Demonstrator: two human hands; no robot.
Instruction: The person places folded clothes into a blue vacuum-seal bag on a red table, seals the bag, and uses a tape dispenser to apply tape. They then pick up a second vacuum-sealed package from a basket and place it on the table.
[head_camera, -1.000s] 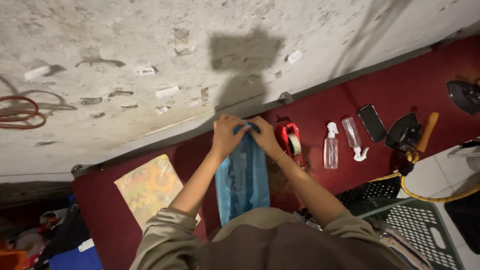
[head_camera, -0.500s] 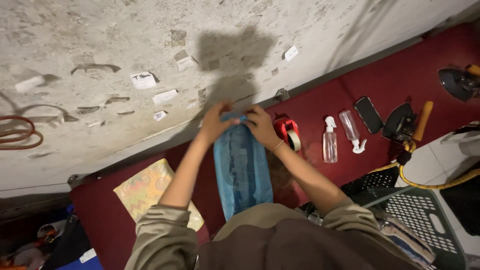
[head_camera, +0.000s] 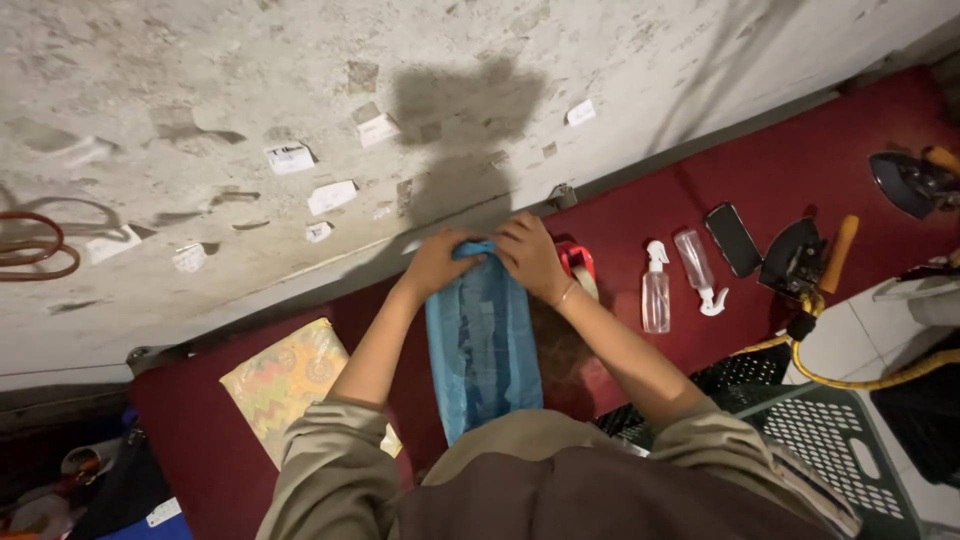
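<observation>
— What are the fingers doing?

— Both hands meet at the far end of a blue garment (head_camera: 485, 345). The left hand (head_camera: 440, 265) has its fingers curled over the top left corner, grasping the cloth; the right hand (head_camera: 530, 258) has its fingers bent down onto the top right corner, gripping it too.

— And where does the garment lie?

— Lengthwise on the red table (head_camera: 800, 170), its top end near the far edge by the wall (head_camera: 200, 90), its lower end running to the near edge by the person's body.

— Any containers around?

— Two clear spray bottles to the right: one upright (head_camera: 655, 298), one lying on its side (head_camera: 698, 270) just beside it. I cannot tell whether they hold liquid. A green plastic basket (head_camera: 830, 440) stands off the near right corner; its contents are hidden.

— What else?

— A red tape roll (head_camera: 580, 265) just beside the right hand, a dark phone (head_camera: 733, 240), an iron (head_camera: 795, 258) towards the right end, and a patterned yellow cloth (head_camera: 285, 380) folded at the left.
</observation>
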